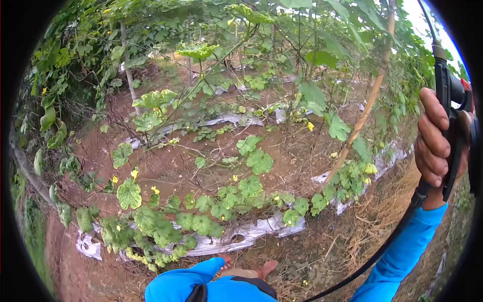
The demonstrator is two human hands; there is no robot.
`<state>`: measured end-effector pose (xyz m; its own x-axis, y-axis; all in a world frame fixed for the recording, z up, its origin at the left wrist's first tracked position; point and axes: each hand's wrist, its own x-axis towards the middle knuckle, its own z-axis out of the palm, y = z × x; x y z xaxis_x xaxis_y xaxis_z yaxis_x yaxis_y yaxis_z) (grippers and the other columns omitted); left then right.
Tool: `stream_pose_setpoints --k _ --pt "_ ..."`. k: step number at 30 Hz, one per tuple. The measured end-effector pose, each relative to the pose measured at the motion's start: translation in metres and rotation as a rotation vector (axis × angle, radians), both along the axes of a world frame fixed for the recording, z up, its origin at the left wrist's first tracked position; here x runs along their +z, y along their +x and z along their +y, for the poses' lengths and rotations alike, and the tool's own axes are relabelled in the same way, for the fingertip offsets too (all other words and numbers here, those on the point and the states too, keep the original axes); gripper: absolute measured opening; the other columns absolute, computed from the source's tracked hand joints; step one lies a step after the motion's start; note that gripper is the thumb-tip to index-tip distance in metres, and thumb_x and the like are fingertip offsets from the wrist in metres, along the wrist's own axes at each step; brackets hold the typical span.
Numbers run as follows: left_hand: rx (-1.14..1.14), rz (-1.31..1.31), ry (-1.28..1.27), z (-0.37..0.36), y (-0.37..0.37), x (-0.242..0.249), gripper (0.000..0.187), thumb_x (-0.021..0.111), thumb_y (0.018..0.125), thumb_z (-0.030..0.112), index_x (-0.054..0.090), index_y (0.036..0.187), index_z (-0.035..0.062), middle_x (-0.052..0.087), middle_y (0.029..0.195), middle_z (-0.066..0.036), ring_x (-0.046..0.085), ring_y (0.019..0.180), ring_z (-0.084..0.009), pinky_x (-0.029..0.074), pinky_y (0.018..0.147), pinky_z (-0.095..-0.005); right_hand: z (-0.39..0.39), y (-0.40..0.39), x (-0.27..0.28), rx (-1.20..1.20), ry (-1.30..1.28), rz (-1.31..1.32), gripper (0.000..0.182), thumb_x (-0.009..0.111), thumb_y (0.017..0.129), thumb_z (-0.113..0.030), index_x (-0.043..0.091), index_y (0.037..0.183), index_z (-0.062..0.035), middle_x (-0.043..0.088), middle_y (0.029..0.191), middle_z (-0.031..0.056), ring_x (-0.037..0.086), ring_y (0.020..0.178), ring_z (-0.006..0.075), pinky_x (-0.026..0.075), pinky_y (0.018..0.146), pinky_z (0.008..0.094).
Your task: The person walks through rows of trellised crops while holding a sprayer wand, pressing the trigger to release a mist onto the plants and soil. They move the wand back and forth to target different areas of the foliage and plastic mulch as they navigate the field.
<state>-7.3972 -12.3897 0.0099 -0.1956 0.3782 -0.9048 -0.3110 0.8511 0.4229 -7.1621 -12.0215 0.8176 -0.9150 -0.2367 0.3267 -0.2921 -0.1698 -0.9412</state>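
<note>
At the right edge, my right hand (433, 138) is wrapped round the black handle of a sprayer (445, 83), held upright. Its thin wand rises out of the top of the view, and a black hose (385, 246) runs down from the handle past my blue sleeve. My left hand (226, 260) shows small at the bottom, low beside my body, at the end of the other blue sleeve; its fingers are too small to make out. Leafy vines (201, 221) with yellow flowers spread in front of me.
Silvery plastic sheeting (251, 232) lies torn along the plant row, with more behind it. A slanted wooden pole (366, 108) stands right of centre, and a thinner one (128, 65) at the left. Dry straw (390, 206) covers ground at the right. A bare foot (268, 268) shows below.
</note>
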Motion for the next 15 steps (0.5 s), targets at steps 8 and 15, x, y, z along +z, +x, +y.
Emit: stream_pose_setpoints --k 8,15 --pt "0.161 -0.124 0.045 0.153 0.02 0.0 0.036 0.046 0.091 0.042 0.062 0.097 0.0103 0.061 0.074 -0.005 0.054 0.051 -0.0149 0.038 0.04 -0.0297 0.107 -0.075 0.015 0.361 -0.038 -0.058 0.036 0.063 0.091 -0.027 0.034 0.093 -0.0061 0.04 0.061 0.0068 0.033 0.037 0.0118 0.035 0.033 0.0268" --pt "0.346 0.061 0.216 0.238 -0.003 0.058 0.034 0.053 0.083 0.039 0.062 0.094 0.0089 0.061 0.07 -0.005 0.054 0.049 -0.016 0.04 0.041 -0.0336 0.156 -0.119 0.003 0.687 -0.077 -0.139 0.042 0.078 0.075 -0.007 0.04 0.09 0.0035 0.041 0.058 0.009 0.036 0.043 0.0148 0.028 0.036 0.0281"
